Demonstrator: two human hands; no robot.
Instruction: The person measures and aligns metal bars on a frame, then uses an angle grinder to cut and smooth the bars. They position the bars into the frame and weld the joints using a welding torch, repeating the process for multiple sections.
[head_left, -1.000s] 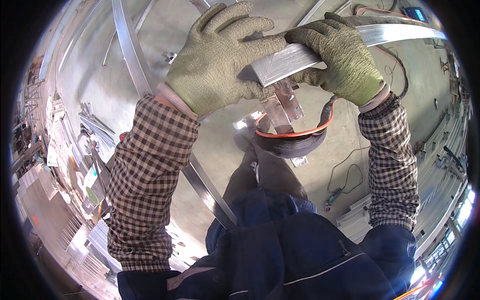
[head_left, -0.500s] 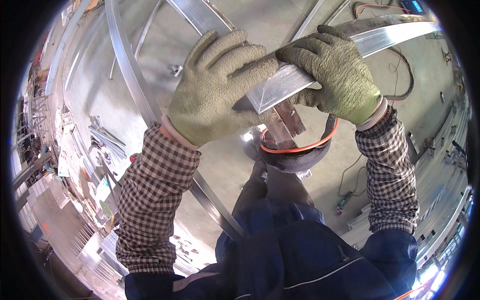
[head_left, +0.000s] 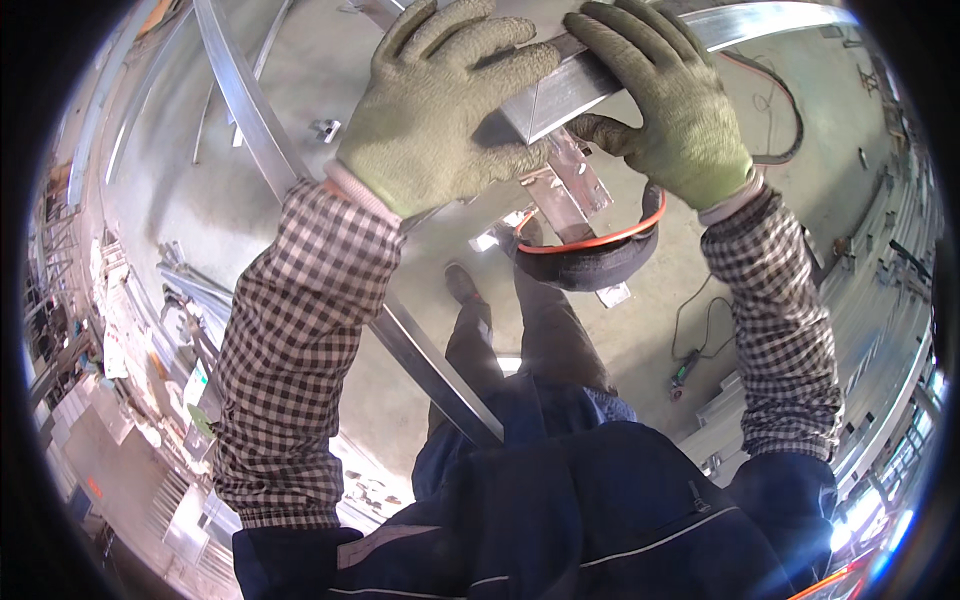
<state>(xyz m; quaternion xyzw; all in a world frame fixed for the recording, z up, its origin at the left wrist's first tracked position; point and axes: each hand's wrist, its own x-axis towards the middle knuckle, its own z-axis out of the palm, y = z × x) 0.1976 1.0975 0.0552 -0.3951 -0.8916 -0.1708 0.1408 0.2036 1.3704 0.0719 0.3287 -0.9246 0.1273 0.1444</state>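
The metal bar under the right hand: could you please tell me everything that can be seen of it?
The metal bar looks silvery and flat-sided, with a thin seam near its corner. From there it runs toward the upper right, seeming curved in this fisheye view. The right hand lies across it, hiding part; the left hand is at the corner.

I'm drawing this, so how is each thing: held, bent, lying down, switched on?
Metal frame: held near its corner
Left hand: gloved, gripping it
Right hand: gloved, gripping it
Orange cord: curved
Black band: curved, sagging
Small tool: lying down; can't tell if on
Thin cord: loosely looped
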